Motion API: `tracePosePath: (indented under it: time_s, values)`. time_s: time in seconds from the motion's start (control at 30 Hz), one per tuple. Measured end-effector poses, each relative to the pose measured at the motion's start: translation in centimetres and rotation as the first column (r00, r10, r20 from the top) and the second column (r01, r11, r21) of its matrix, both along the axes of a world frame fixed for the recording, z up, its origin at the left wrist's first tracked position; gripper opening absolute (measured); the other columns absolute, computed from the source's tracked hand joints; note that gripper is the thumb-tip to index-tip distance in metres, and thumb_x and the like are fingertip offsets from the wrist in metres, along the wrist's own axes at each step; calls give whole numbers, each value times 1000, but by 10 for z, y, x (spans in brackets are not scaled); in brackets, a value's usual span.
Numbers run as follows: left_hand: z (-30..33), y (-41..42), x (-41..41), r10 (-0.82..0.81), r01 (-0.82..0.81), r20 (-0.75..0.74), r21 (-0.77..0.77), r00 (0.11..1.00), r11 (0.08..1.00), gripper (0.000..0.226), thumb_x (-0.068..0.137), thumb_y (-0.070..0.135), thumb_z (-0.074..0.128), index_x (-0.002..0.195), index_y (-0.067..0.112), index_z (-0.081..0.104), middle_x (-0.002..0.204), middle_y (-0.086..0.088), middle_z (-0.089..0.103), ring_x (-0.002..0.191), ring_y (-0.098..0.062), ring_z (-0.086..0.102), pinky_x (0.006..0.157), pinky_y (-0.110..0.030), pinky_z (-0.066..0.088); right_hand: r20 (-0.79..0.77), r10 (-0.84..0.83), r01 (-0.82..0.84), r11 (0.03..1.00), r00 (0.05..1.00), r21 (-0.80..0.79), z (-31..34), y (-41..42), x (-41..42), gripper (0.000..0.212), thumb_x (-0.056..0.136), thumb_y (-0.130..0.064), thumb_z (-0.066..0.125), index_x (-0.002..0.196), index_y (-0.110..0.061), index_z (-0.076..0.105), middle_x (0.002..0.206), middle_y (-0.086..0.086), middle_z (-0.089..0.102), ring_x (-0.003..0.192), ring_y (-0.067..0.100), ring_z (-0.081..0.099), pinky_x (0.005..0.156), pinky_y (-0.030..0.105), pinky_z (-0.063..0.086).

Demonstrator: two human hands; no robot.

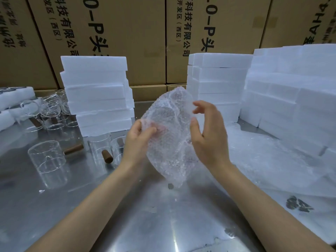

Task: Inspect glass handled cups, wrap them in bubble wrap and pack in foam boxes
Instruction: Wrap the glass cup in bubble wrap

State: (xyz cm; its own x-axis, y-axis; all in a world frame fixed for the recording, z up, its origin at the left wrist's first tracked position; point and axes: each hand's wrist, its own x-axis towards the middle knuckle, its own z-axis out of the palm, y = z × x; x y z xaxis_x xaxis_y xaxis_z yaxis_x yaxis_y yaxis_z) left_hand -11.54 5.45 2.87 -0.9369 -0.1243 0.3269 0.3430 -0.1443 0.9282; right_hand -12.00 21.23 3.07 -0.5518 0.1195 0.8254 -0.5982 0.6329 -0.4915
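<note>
A bundle of bubble wrap (pixel 169 131) is held up over the middle of the steel table; what is inside it I cannot make out. My left hand (pixel 138 140) pinches its left edge between thumb and fingers. My right hand (pixel 205 135) cups the bundle's right side, thumb against the wrap and the other fingers curved loosely clear of it. Clear glass cups with brown wooden handles stand to the left: one (pixel 47 157) near the front, two more (pixel 101 146) behind my left wrist, and several (pixel 51 110) farther back.
Stacks of white foam boxes stand at the back left (pixel 98 91), back centre (pixel 218 82) and right (pixel 294 95). Loose bubble wrap sheets (pixel 269 160) lie on the table at the right. Cardboard cartons (pixel 127 33) wall off the back. The steel table (pixel 127 215) stretches toward me.
</note>
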Motion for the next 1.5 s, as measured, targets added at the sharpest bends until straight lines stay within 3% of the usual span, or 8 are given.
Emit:
tracePosePath:
  time_s: [0.17, 0.4, 0.53, 0.67, 0.9, 1.13, 1.3, 1.5]
  values:
    - [1, -11, -9, 15, -18, 42, 77, 999, 997, 23, 83, -5, 54, 71, 14, 62, 78, -4, 67, 82, -24, 62, 83, -42, 49, 369, 48, 25, 982, 928, -189, -5, 17, -12, 42, 92, -47, 47, 127, -25, 43, 115, -12, 51, 107, 7, 46, 82, 24, 35]
    - [0, -17, -15, 123, -125, 20, 159, 992, 979, 21, 97, 23, 55, 79, 25, 66, 71, 10, 69, 68, -8, 66, 56, -22, 52, 247, 380, -267, 881, 891, -392, 2, 8, -8, 22, 93, -24, 57, 73, -19, 65, 54, -17, 53, 52, -2, 47, 51, 10, 38]
    - [-1, -18, -15, 203, -201, -7, 101, 979, 974, 23, 97, 39, 51, 90, 26, 69, 72, 12, 69, 68, -5, 65, 54, -18, 50, 346, 460, -168, 766, 818, -621, 8, 16, -10, 46, 91, -39, 57, 90, 7, 61, 71, 7, 58, 65, 18, 54, 61, 28, 47]
    - [-2, -13, -12, 234, -235, -30, -11, 972, 972, 27, 92, 50, 52, 106, 28, 58, 106, 5, 66, 98, -15, 66, 71, -21, 53, 345, 558, -153, 661, 755, -734, 6, 18, -11, 31, 94, -35, 54, 92, -7, 66, 84, 3, 70, 72, 14, 67, 60, 25, 54]
    - [1, -7, 6, 49, -490, -713, -429, 700, 759, 69, 80, 60, 58, 131, 19, 37, 125, 9, 36, 121, -12, 40, 106, -25, 32, 396, 482, 24, 611, 782, -791, 4, 23, -16, 33, 97, -30, 51, 98, 2, 59, 83, 7, 55, 70, 16, 55, 53, 22, 47]
    - [-14, -1, 2, 37, -549, -679, -559, 734, 621, 13, 88, 10, 64, 100, 11, 69, 94, 1, 65, 78, -5, 56, 71, -22, 50, 373, 572, 7, 539, 730, -842, 4, 22, -16, 19, 96, -27, 52, 89, -12, 62, 88, 3, 67, 73, 15, 65, 54, 23, 53]
    - [-4, -13, -5, 342, -615, -571, -396, 746, 682, 13, 93, 10, 59, 100, 17, 67, 94, 9, 59, 76, 0, 54, 67, -11, 43, 421, 461, 14, 662, 782, -750, 7, 20, -15, 32, 98, -40, 40, 89, -17, 60, 83, -2, 66, 70, 12, 61, 59, 23, 52]
    - [-3, -14, -4, 441, -632, -496, -325, 747, 704, 17, 93, 17, 61, 93, 23, 44, 94, 7, 59, 68, -6, 57, 57, -3, 40, 574, -68, 84, 996, 816, -1, -10, 20, -17, 28, 96, -34, 38, 85, -17, 57, 80, -7, 58, 81, 18, 54, 63, 30, 38]
